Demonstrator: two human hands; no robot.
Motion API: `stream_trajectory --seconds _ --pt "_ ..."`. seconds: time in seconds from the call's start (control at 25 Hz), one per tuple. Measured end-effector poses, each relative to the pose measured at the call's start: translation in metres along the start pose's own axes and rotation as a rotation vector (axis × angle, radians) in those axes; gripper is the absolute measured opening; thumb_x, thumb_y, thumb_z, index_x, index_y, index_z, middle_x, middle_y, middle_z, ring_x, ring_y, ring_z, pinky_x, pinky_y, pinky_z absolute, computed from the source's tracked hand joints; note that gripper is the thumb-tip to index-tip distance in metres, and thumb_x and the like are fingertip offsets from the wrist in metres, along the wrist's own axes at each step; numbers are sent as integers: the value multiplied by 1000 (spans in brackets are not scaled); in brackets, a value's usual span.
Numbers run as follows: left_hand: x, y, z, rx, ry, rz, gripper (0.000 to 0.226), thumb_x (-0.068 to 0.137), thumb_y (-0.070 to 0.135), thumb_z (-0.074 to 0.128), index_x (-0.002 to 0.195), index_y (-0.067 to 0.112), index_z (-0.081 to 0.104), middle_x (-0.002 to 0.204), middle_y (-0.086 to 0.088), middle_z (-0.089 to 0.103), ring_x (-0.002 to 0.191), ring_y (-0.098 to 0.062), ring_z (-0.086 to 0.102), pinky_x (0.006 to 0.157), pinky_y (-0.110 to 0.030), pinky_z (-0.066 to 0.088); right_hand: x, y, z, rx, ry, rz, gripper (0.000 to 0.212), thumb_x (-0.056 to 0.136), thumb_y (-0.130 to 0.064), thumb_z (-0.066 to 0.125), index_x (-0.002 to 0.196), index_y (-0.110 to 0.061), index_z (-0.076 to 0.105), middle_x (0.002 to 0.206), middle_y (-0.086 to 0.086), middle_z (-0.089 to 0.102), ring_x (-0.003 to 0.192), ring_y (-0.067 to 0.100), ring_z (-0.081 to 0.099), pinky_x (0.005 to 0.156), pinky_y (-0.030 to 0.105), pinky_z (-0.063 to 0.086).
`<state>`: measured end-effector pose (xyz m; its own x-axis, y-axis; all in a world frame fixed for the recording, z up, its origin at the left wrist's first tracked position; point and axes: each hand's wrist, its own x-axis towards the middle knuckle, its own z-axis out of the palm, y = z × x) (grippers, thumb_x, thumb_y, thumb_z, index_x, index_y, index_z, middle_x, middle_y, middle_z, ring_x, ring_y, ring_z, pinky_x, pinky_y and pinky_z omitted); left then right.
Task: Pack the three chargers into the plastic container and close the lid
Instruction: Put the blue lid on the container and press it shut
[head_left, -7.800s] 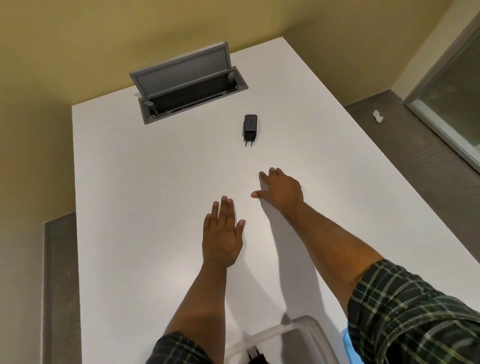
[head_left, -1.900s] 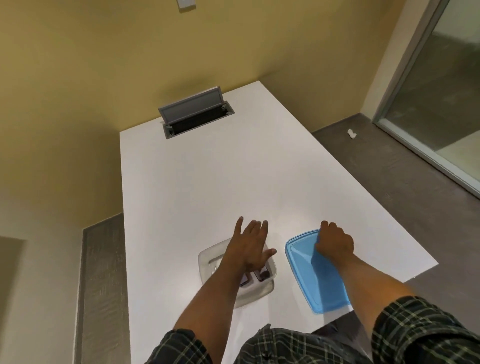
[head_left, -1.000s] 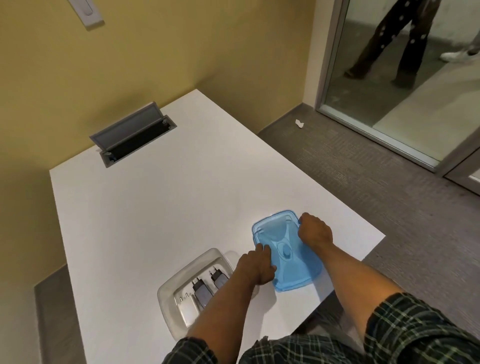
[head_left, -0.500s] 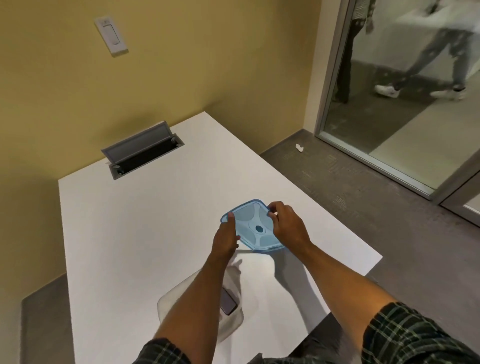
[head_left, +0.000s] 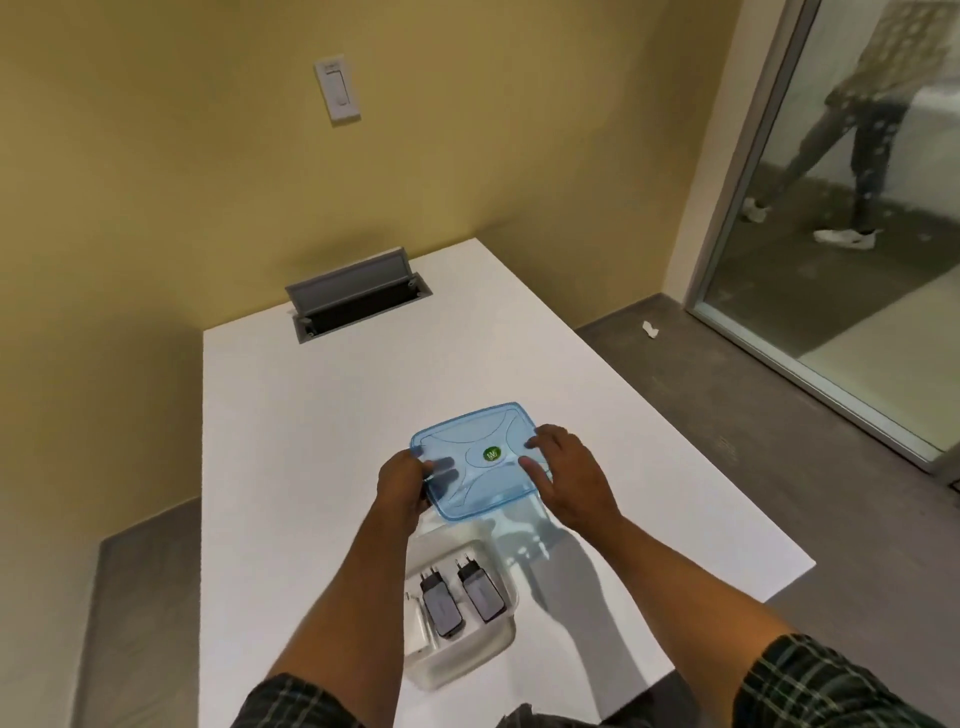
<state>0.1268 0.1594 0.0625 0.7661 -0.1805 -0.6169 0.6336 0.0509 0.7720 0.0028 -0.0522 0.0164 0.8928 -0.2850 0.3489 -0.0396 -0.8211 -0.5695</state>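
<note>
Both my hands hold a translucent blue lid (head_left: 475, 460) in the air above the white table. My left hand (head_left: 402, 480) grips its left edge and my right hand (head_left: 566, 475) grips its right edge. Below and nearer to me sits the clear plastic container (head_left: 467, 649), open. Inside it lie two dark chargers (head_left: 441, 605) (head_left: 480, 590) side by side, prongs pointing away from me. A white charger (head_left: 420, 631) lies at their left, partly hidden by my left forearm.
The white table (head_left: 322, 426) has a grey cable hatch (head_left: 353, 299) open at its far end. The table's right edge drops to grey carpet. A glass wall (head_left: 852, 208) stands at the right, with a person walking behind it.
I have lifted the blue lid off the table with both hands and turned it flatter, top side up. It now hovers just beyond the open container.
</note>
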Motion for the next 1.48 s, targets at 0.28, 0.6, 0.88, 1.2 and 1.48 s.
stream_trajectory --seconds 0.28,0.6,0.88,1.2,1.48 --pt "-18 -7 -72 89 4 6 36 99 -6 44 117 19 63 84 -7 81 73 -26 78 63 -33 59 11 -17 18 563 -187 464 22 100 -38 57 107 -18 64 87 -1 72 73 17 71 65 29 56" --pt "-35 -40 -135 732 100 13 29 92 15 71 103 -12 71 79 -17 68 59 -20 68 68 -34 60 -6 -28 44 468 -441 443 22 88 -42 72 97 -22 69 66 2 73 53 14 69 54 23 50" --pt "-50 -69 -152 1002 116 17 39 89 31 74 105 -5 73 90 -17 76 62 -18 72 53 -20 48 -30 -24 61 229 -582 303 33 89 -48 68 103 -19 67 63 -1 72 51 8 69 59 28 54" --pt "-51 -87 -152 1062 163 52 47 94 32 67 132 4 64 122 -20 72 116 -34 68 98 -40 55 -35 -21 61 110 -615 158 47 92 -47 63 134 -30 52 56 -3 68 53 3 65 68 33 58" --pt "-51 -93 -153 1027 201 72 49 94 35 67 132 5 65 120 -18 73 115 -33 68 101 -42 54 -40 -27 69 25 -533 114 50 96 -48 58 141 -29 47 69 -7 64 67 15 65 66 32 52"
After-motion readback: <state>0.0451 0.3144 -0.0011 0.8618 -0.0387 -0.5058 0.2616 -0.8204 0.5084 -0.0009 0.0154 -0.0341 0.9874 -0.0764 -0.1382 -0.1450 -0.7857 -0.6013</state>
